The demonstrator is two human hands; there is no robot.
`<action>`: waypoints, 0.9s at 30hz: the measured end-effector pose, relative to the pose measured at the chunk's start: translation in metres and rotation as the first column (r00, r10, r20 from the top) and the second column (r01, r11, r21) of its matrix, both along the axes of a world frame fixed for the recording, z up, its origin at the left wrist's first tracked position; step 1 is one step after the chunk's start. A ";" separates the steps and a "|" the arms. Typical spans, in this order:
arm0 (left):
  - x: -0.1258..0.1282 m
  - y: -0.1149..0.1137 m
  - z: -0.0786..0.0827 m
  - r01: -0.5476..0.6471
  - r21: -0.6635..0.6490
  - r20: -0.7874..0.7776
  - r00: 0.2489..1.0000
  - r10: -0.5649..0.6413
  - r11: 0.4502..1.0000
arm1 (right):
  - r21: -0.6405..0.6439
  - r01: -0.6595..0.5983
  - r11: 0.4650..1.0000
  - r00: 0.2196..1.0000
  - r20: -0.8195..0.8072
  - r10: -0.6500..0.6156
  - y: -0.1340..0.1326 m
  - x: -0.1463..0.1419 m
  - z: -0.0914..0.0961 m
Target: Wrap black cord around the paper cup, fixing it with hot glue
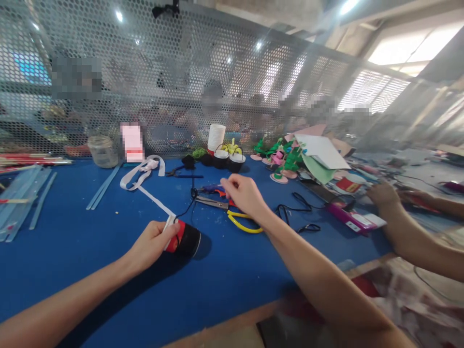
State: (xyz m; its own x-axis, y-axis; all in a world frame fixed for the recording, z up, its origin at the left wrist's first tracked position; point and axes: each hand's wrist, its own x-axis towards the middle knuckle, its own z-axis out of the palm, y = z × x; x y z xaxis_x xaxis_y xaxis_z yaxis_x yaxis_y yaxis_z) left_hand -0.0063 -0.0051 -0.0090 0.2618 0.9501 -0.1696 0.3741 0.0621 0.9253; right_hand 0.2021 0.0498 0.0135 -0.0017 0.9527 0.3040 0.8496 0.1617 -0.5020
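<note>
My left hand [154, 241] is closed around a small black cup with a red band [185, 239], lying on its side on the blue table [72, 227]. My thumb presses the end of a white ribbon [145, 186] against the cup. The ribbon runs back to a loose coil further up the table. My right hand [244, 193] hovers over the scissors [213, 202] and the yellow-handled pliers [242, 223], fingers curled in a pinch. What it pinches I cannot make out. A thin black cord [190, 205] leads from the cup toward the scissors.
Black cups [228, 159], a white cup stack [216, 137], green and pink foam pieces [282, 157] and paper sheets [322, 152] sit by the mesh screen. A jar [102, 151] and clear strips [21, 193] lie left. Another person's hand [384, 195] works at the right.
</note>
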 end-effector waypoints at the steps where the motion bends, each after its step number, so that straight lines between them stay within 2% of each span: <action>1: 0.000 0.000 0.001 -0.003 0.008 -0.004 1.000 0.003 1.000 | -0.023 0.045 0.999 0.998 0.040 -0.044 0.011 0.008 0.001; 4: 0.001 -0.001 0.004 0.005 0.031 -0.023 1.000 -0.004 1.000 | -0.144 0.103 0.984 0.988 0.132 -0.084 0.038 0.025 -0.006; 7: 0.000 -0.002 0.005 0.011 0.045 -0.043 0.999 -0.009 0.999 | -0.329 0.086 0.940 0.978 0.206 -0.018 0.053 0.029 -0.018; 10: -0.001 -0.002 0.005 0.020 0.055 -0.041 0.999 -0.018 0.998 | -0.420 0.075 0.905 0.975 0.223 0.023 0.059 0.024 -0.027; 14: -0.001 -0.001 0.004 0.017 0.048 -0.023 1.000 -0.016 0.999 | -0.414 0.074 0.907 0.982 0.190 0.007 0.059 0.019 -0.028; 20: 0.000 -0.001 0.008 -0.011 0.025 -0.019 1.000 0.012 1.000 | -0.249 0.034 0.968 0.999 0.003 -0.034 0.039 0.020 -0.017; 24: -0.003 0.002 0.007 -0.027 0.046 -0.047 0.998 0.029 0.999 | -0.251 -0.124 0.960 0.981 -0.178 0.080 0.013 0.019 -0.004; 27: -0.006 0.006 0.008 -0.046 0.045 -0.059 0.997 0.049 0.998 | -0.279 -0.312 0.908 0.892 -0.415 0.179 -0.008 0.015 0.004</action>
